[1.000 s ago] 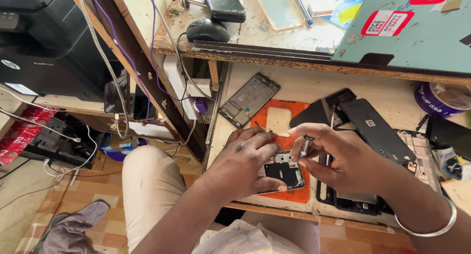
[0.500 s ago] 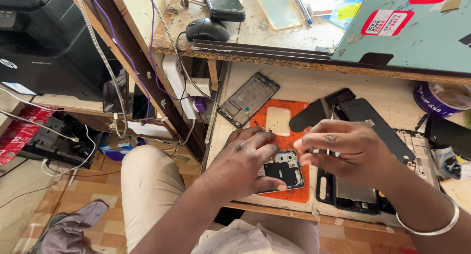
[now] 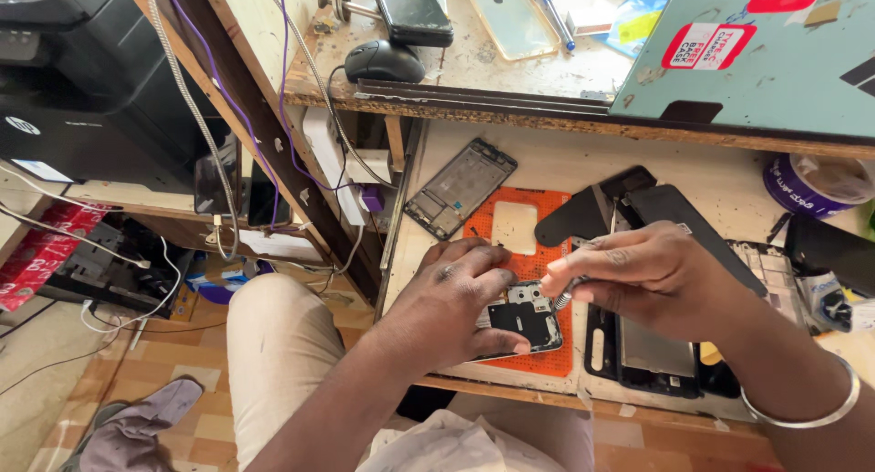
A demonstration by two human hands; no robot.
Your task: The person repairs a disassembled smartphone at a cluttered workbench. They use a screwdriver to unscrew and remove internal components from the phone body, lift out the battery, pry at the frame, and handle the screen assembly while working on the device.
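A: Step? Quick.
B: Looks like screw work on the opened phone. Left hand is pressed flat over the phone's left side, fingers curled round its edge, pinning it to the orange mat. Right hand is closed around a small screwdriver, with the metal tip angled down at the phone's top right corner.
A: Where's the phone exactly?
B: On the lower end of the mat, at about 6 o'clock of it, near the bench's front edge. Back cover is off and the dark board is showing.
A: Next move needs?
B: My guess: seat the tip square in a tiny screw head, with light pressure and the left hand keeping the body from sliding. Can't see the screw itself, it's too small.
A: Materials?
B: The mat is rubbery with a perforated grid and a pale rectangular cutout. The screwdriver has a knurled steel shaft. A bare phone frame lies at 10 o'clock of the mat, thin metal and plastic. A dark flat phone lies at 3 o'clock of the opened one, under the right hand. The wooden bench is worn and stained.
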